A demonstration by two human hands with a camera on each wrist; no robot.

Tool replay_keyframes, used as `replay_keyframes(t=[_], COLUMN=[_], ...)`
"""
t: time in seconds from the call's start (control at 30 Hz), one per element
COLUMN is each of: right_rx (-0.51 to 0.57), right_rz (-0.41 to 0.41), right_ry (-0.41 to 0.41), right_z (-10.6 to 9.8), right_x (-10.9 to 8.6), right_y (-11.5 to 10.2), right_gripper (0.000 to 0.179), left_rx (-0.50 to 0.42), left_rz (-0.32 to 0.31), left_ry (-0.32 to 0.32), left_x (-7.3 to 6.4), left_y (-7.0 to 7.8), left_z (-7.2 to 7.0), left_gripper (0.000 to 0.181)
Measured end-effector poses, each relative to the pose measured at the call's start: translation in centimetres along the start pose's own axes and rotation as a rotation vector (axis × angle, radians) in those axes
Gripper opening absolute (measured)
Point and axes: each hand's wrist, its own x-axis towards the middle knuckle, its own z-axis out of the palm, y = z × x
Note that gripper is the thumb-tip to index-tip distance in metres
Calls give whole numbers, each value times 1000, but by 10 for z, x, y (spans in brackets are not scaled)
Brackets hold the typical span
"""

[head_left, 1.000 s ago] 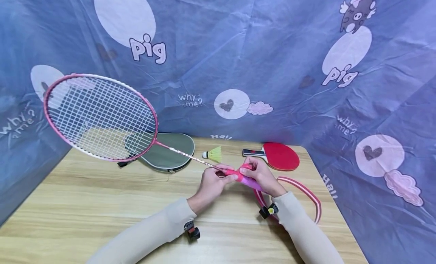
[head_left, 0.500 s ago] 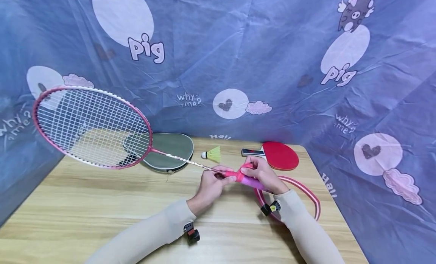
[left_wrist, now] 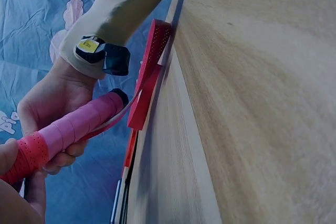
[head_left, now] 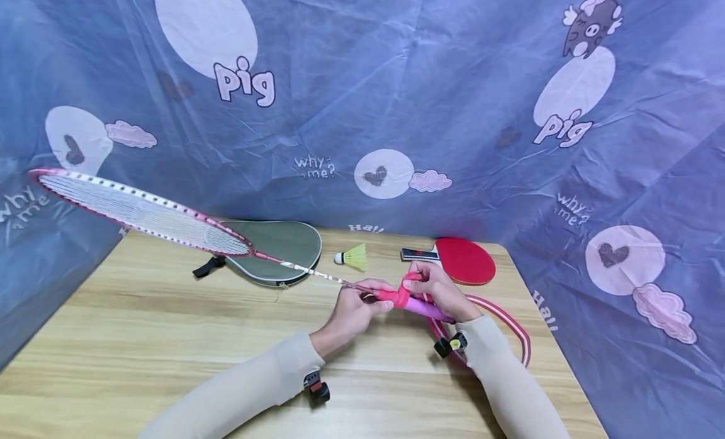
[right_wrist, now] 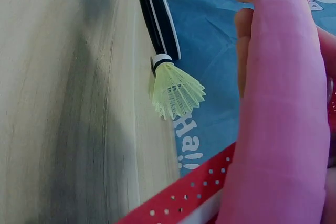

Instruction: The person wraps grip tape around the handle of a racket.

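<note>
A pink-and-white badminton racket (head_left: 127, 197) slants to the left above the table, its head seen almost edge-on. My left hand (head_left: 348, 316) grips it at the top of the handle. The handle (left_wrist: 79, 121) is pink-purple, with perforated red grip tape (left_wrist: 32, 153) wrapped round its upper end. My right hand (head_left: 444, 294) pinches the tape beside the handle, with fingers behind it in the left wrist view. From there the loose red tape (head_left: 506, 316), with a white stripe, hangs in a long loop over the table. The handle hides part of the right hand in the right wrist view.
At the back of the wooden table (head_left: 170, 338) lie a green racket case (head_left: 283, 250), a yellow shuttlecock (head_left: 354, 258) with a white base, and a red table tennis bat (head_left: 467, 261). Blue printed cloth (head_left: 317, 112) stands behind and at the sides.
The racket has rolled in my left hand, so its head has gone from showing its string face to nearly edge-on and sits lower left. Both hands have barely shifted and still hold racket and tape.
</note>
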Motion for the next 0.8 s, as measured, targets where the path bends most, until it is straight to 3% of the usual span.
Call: replay_keyframes(t=[0.3,0.53,0.7,0.8], right_rx=[16,67,124,123], right_rz=[-43,-33,-52,-73], right_ry=[-56,-80,-50,0], right_z=[2,6,10,13], right_x=[3,4,4,4], right_y=[7,9,10,10], right_gripper=[18,15,16,16], left_rx=[32,49,4,39], left_rz=[37,37,63,61], left_ry=[-49,-72,-77,-43], left_x=[-1,-2,-1,-1], left_y=[-1,0,2,3], left_z=[-2,-4,-3,-1], left_gripper=[28,31,42,44])
